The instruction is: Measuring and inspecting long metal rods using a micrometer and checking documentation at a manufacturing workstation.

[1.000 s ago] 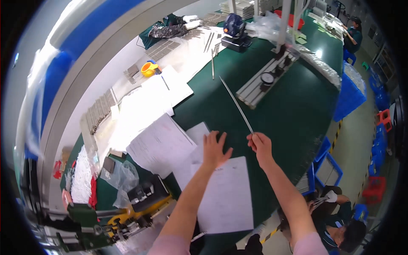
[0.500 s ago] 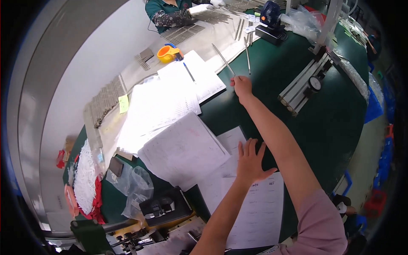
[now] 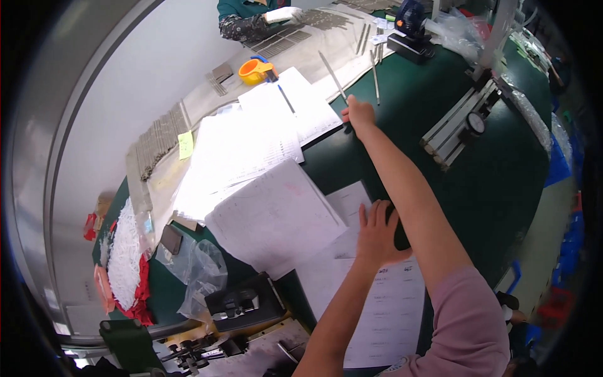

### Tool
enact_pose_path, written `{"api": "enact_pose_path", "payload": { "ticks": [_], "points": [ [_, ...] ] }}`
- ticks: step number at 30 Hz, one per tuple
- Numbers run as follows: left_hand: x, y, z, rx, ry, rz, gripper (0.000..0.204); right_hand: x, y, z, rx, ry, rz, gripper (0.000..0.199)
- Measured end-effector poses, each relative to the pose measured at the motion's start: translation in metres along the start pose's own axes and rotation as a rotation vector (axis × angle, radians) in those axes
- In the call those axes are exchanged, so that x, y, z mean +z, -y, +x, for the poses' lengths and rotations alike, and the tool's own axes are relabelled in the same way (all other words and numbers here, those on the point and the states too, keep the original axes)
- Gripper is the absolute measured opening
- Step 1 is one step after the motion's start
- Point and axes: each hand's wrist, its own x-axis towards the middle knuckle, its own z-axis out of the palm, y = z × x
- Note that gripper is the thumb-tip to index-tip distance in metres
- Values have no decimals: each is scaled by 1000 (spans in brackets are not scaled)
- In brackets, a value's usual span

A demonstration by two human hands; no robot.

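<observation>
My right hand [image 3: 360,115] is stretched out across the green table [image 3: 502,188], shut on the near end of a thin metal rod [image 3: 333,76]. The rod points away over the far stack of white sheets [image 3: 301,110]. My left hand [image 3: 377,234] lies flat, fingers apart, on the printed papers [image 3: 383,308] close to me. A small dark object [image 3: 400,234] shows between its thumb and my right forearm; what it is I cannot tell.
Loose metal rods [image 3: 375,75] lie at the far edge beside an orange tape holder [image 3: 254,70]. A metal rail with a dial gauge [image 3: 474,124] sits on the right. Another person's gloved hand [image 3: 282,14] works at the top. Plastic bags [image 3: 201,270] and a black device [image 3: 245,303] are near left.
My right hand has carried the rod farther away, up to the far paper stack. My left hand has stayed spread on the near papers. The view has tilted.
</observation>
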Motion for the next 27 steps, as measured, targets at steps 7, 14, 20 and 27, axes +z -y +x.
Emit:
{"api": "enact_pose_path", "payload": {
  "ticks": [7, 14, 20, 27],
  "points": [
    [-13, 10, -11, -39, 28, -12, 85, -198, -88, -188, -561, -196, -774, 17],
    [-14, -2, -3, -81, 115, 172, 81, -300, -124, -223, -466, -407, -1094, 41],
    [-6, 5, -6, -59, 57, 333, 73, -290, -120, -219, -266, -265, -1158, 52],
    [-5, 5, -4, 31, 75, 406, 68, -290, -116, -217, -274, -291, -1150, 54]
  ]
}}
